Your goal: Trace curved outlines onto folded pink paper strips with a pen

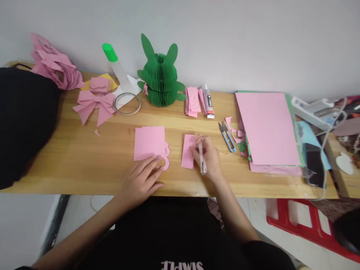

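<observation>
My left hand [142, 180] lies with its fingers stretched out over the lower edge of a pink paper square [150, 141]. Close to its fingertips is a curved pink paper cutout [166, 158], partly over the square's right side. In my right hand [209, 157] is a clear-barrelled pen [201, 155], held upright-slanting with its barrel end toward me. The fingers of that hand also touch the right edge of a narrow pink paper strip [187, 151], which lies flat on the table. The pen's far end is partly hidden by the fingers.
Behind stand a green honeycomb-paper figure [162, 80] and a green-capped glue bottle [116, 62]. A tape roll [127, 103] and pink bow [94, 106] lie left. Thread snips [227, 137], a glue tube [209, 104], a pink sheet stack [271, 129] and a phone [314, 164] are right.
</observation>
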Motion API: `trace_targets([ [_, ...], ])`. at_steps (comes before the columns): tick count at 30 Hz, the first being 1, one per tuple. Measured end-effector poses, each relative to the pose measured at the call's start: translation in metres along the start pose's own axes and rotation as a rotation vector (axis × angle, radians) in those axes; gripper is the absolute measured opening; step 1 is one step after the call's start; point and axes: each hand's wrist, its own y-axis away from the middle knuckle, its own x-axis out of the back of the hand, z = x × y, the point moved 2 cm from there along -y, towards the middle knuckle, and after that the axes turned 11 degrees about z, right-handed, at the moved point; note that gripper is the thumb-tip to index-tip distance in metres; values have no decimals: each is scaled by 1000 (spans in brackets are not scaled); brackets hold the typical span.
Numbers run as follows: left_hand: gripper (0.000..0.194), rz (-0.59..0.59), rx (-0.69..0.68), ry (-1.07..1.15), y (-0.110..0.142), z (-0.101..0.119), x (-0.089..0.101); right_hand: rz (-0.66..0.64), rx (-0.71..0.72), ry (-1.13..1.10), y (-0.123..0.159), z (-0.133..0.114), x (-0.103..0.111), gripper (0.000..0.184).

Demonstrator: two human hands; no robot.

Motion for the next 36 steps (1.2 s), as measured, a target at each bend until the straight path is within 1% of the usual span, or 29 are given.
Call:
trace_targets([
  [1, 33, -18, -163, -105, 5, 1, 0, -3, 11, 36, 1, -2, -2, 18],
  [2, 34, -23, -292, -183, 10, 2, 1, -2, 17, 63, 1, -4, -3, 18],
  [3, 33, -17, -380, -227, 13, 4, 1, -2, 21, 79, 1, -5, -4, 18],
  [4, 29, -3, -441, -246, 16, 6, 3, 0, 23, 88, 1, -6, -5, 19],
  [6, 19, 14, -508, -229, 20, 10, 6, 6, 32, 92, 2, -7, -5, 21],
  [8, 23, -13, -503, -140, 24, 13, 10, 62, 41, 96, 4, -5, -3, 20],
  [10, 30, -43, -438, -27, 29, 12, 13, 184, 35, 110, 7, -2, 2, 19],
  [12, 29, 4, -373, 21, 33, 9, 15, 315, 16, 125, 11, -1, 8, 18],
  [13, 28, 47, -356, 16, 34, 7, 15, 343, 1, 119, 15, -2, 12, 18],
  [15, 30, 142, -352, -26, 32, 6, 13, 309, -31, 87, 23, -6, 15, 21],
  [18, 36, 238, -328, -65, 17, 9, 3, 134, -50, 21, 39, -19, 12, 22],
  [19, 36, 232, -322, -65, 10, 12, -3, 58, -44, -2, 45, -24, 8, 23],
  [21, 31, 228, -325, -44, -5, 19, -13, -7, -48, -86, 55, -31, 1, 24],
  [23, 21, 206, -354, -1, -21, 27, -23, 8, -64, -181, 60, -33, -4, 26],
  [25, 16, 160, -380, 11, -35, 33, -30, 44, -74, -226, 57, -29, -6, 26],
  [28, 8, 106, -437, 6, -56, 34, -30, 104, -47, -173, 44, -17, -3, 23],
  [31, 11, 82, -514, -74, -76, 26, -24, 161, -21, -81, 32, -7, -1, 21],
  [33, 16, 46, -537, -130, -89, 16, -21, 142, -23, -43, 28, -5, -5, 19],
  [36, 24, -27, -553, -192, -103, 0, -22, 119, -38, 20, 28, -4, -12, 15],
])
